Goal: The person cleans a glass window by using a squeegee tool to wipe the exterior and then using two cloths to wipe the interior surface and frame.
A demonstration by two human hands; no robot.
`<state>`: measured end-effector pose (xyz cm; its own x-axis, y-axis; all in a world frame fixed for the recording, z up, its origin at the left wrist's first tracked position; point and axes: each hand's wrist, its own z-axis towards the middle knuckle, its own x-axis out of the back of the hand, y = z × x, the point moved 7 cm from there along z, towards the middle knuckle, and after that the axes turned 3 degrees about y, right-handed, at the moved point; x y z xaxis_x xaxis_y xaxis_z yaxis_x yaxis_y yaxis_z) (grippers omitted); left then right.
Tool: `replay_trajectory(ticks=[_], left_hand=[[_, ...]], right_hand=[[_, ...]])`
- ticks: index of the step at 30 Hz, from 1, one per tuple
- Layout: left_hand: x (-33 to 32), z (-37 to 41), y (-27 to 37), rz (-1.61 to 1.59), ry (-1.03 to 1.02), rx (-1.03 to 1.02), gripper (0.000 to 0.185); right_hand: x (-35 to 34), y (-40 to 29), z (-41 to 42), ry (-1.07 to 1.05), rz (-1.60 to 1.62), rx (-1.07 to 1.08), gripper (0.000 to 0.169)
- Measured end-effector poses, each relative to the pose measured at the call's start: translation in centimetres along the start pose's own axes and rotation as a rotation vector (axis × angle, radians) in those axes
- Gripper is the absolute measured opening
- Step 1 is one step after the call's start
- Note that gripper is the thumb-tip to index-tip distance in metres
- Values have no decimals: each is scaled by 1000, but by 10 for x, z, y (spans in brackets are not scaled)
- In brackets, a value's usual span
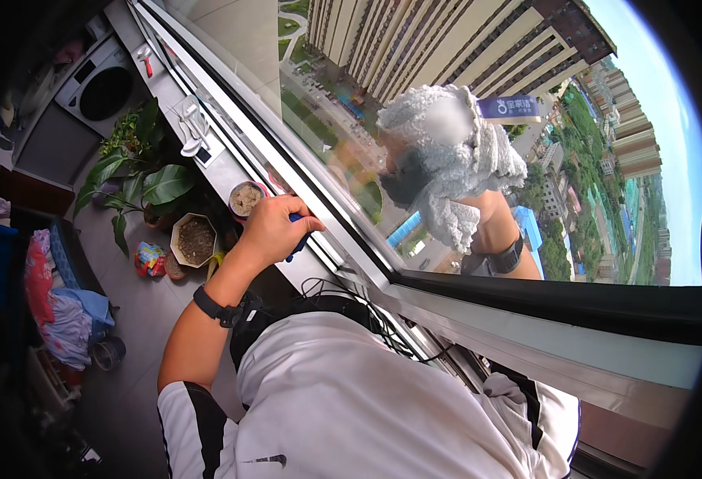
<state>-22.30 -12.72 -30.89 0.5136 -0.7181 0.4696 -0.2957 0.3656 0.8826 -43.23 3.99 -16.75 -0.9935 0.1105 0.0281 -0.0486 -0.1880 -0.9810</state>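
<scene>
Outside the window pane (351,197), my right hand (487,206) holds a bunched grey terry cloth (476,155) up close to the outer face of the glass. The cloth covers most of the fingers, and a purple tag (509,109) with writing sticks out from it. On the inner side, my left hand (273,227) is closed around a dark blue object (298,239) beside the white window frame (333,230). Most of that object is hidden by the fingers, so its kind is unclear. Both wrists wear black bands.
A pot of pale soil (246,199), white utensils (192,129) and a red-handled tool (146,63) stand along the sill (174,90). Below are a leafy plant (168,184), an octagonal planter (194,239) and a washing machine (96,87). Black cables (381,323) run by my waist. Far below outside lies the ground.
</scene>
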Motion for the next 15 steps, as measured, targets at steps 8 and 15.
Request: replay_trajectory(ticks=[8, 15], left_hand=[[-3, 0, 3, 5, 8, -23, 17], [-3, -2, 7, 18, 50, -122, 16]], right_hand=[[-12, 42, 39, 57, 48, -262, 52], [23, -28, 15, 56, 102, 14, 49]])
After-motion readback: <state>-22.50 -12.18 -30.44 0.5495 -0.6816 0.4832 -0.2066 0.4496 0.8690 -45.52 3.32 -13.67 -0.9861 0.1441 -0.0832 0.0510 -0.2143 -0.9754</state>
